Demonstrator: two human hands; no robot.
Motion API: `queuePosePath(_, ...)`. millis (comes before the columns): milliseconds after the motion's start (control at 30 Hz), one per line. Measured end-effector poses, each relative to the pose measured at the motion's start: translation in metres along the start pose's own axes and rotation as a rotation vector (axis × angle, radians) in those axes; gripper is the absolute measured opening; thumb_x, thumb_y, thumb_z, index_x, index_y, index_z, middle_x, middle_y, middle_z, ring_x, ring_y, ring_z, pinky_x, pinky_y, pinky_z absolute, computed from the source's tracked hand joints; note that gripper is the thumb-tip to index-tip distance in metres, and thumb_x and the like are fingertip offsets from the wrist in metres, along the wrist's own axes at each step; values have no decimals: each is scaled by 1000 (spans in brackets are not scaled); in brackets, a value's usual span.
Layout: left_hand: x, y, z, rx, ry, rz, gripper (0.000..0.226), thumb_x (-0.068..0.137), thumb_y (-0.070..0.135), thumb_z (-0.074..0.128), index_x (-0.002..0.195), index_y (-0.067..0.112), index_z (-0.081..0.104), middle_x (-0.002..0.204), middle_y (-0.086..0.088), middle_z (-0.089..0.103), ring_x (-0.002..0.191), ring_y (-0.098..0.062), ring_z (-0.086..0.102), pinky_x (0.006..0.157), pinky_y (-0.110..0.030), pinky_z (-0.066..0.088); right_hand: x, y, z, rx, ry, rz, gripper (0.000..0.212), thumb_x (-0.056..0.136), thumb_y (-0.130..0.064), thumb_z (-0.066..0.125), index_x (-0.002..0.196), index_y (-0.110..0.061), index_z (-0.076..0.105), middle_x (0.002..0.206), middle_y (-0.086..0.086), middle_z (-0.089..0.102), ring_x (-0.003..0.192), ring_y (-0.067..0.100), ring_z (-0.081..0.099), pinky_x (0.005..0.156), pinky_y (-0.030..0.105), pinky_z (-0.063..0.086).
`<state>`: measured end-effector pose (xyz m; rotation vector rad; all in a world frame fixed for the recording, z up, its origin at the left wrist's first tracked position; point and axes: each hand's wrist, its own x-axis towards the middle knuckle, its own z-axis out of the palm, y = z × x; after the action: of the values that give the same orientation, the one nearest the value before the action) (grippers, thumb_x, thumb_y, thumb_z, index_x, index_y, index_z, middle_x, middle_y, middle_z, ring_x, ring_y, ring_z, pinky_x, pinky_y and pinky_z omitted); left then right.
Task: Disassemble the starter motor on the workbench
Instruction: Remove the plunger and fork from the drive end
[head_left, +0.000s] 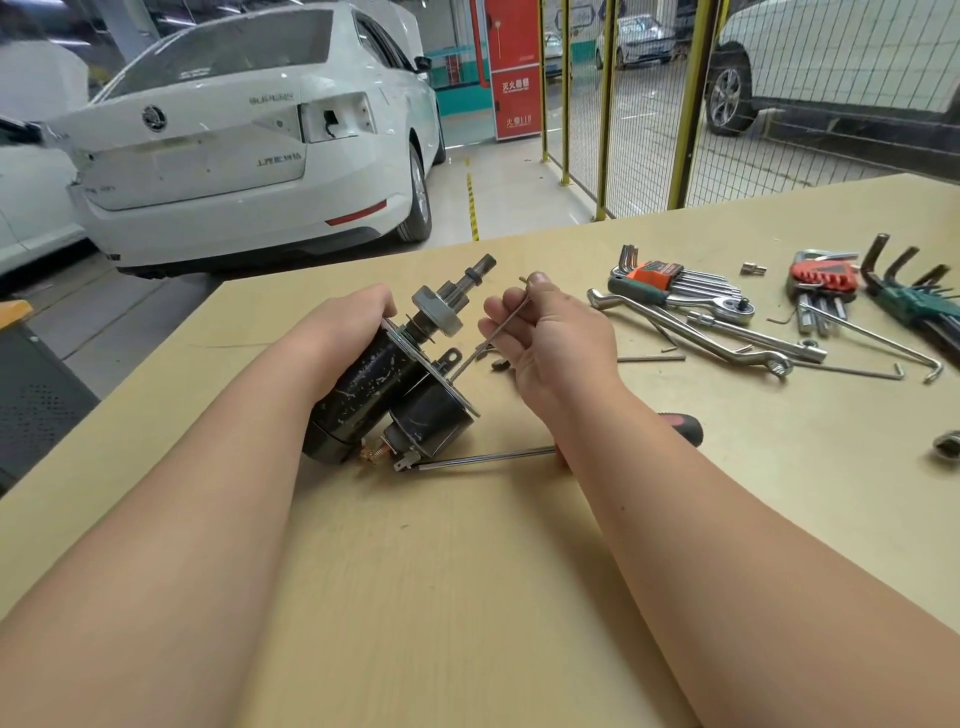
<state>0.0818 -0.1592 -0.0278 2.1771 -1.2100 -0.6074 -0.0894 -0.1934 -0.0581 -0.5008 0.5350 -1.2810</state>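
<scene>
The starter motor (395, 384) sits in the far left part of the desk (441, 571). It is tilted, with its near end down on the wood and its shaft pointing up and away. It is made of two black cylinders side by side. The larger one is flecked with white marks and the smaller one is the solenoid (434, 415). A thin silver plate joins them at the top. Above the plate stands a grey drive drum (438, 310), and a dark pinion shaft (470, 273) rises beyond it. At the near end are a copper-coloured terminal stud (381, 451) and a flat spade tab (406, 460).

The left hand (348, 322) wraps the larger cylinder from the left, its fingers curled behind the body. The right hand (545, 332) pinches a thin L-shaped key (491, 338) between thumb and curled fingers (498, 312). The lower tip of the key reaches the plate beside the solenoid's eyelet.

A screwdriver (488, 457) with a black and red handle lies under the right forearm, with its tip near the spade tab. Toward the far right edge lie hex-key sets in orange (660, 275), red (823, 278) and green (914, 304) holders. A ratchet (701, 304), an offset ring spanner (691, 335) and loose keys lie with them.

Beyond the desk, a red cabinet (514, 67) carries white Chinese characters and digits that read as 119. A white saloon (234, 156) shows a round badge, and its lettering is too blurred to read.
</scene>
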Motion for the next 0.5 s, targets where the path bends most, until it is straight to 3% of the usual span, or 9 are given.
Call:
queuePosePath(267, 2, 0, 2, -7, 40, -11, 28, 89, 44, 38, 88, 21, 54, 89, -9, 58, 80, -24, 52, 58, -31, 32, 5, -3, 6, -103, 5, 78, 21, 99, -17, 39, 82, -15, 52, 55, -3, 42, 44, 14, 42, 58, 31, 51)
queuePosePath(400, 2, 0, 2, -18, 42, -20, 30, 88, 45, 38, 88, 20, 55, 88, -10, 59, 80, -24, 53, 59, -32, 33, 4, 6, 12, -326, -34, -81, 23, 95, -41, 47, 84, -22, 52, 63, -4, 40, 47, 9, 43, 56, 32, 54)
queuePosePath(500, 3, 0, 2, -20, 50, -21, 30, 87, 45, 38, 89, 21, 56, 89, -10, 60, 81, -24, 53, 59, -32, 33, 5, 7, 10, -390, 3, -156, 27, 98, -39, 42, 81, -20, 54, 56, -5, 44, 43, 9, 47, 62, 38, 56)
